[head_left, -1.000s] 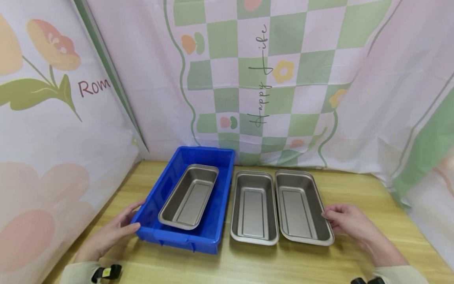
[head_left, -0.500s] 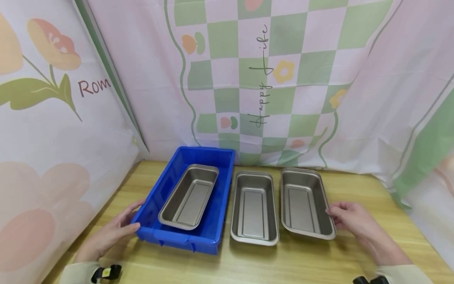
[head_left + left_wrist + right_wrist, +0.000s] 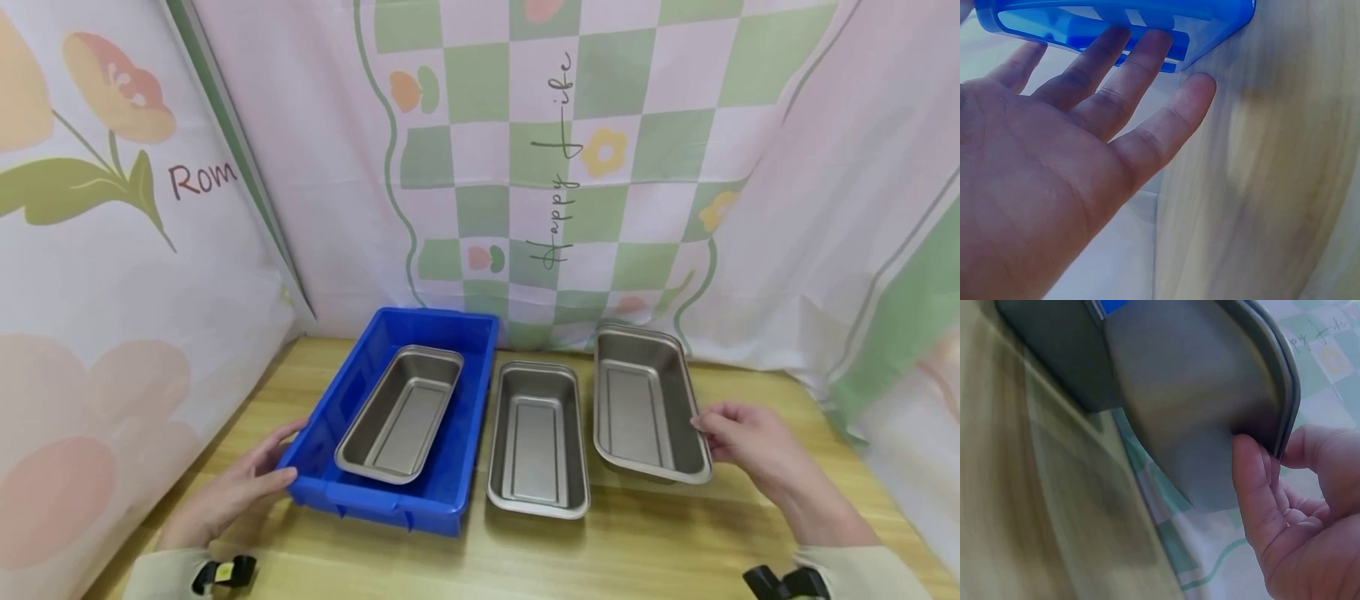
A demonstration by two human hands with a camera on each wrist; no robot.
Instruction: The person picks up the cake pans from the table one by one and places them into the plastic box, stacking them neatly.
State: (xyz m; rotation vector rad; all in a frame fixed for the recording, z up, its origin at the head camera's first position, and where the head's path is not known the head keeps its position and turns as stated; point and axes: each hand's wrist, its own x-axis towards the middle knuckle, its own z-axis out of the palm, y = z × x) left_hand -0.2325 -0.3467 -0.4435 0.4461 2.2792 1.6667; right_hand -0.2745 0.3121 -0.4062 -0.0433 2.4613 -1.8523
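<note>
My right hand (image 3: 750, 442) pinches the right rim of a grey metal loaf pan (image 3: 637, 408) between thumb and fingers. In the right wrist view this loaf pan (image 3: 1191, 381) hangs clear of the table, its underside showing. To its left a second loaf pan (image 3: 536, 450) sits on the table. A third loaf pan (image 3: 405, 425) lies inside the blue plastic bin (image 3: 367, 502), slightly askew. At the bin's near left corner rests my left hand (image 3: 232, 492). The left wrist view shows this hand (image 3: 1066, 144) with straight, spread fingers, their tips at the bin's side wall (image 3: 1210, 31).
The wooden table (image 3: 525, 558) ends at a printed cloth (image 3: 480, 183) hanging behind the pans. Another cloth (image 3: 112, 275) closes off the left side. Black wrist straps (image 3: 225, 573) sit at the sleeves.
My right hand has drawn the right loaf pan away from the middle one, then raised it up and back off the table. The left hand and the bin stay in place.
</note>
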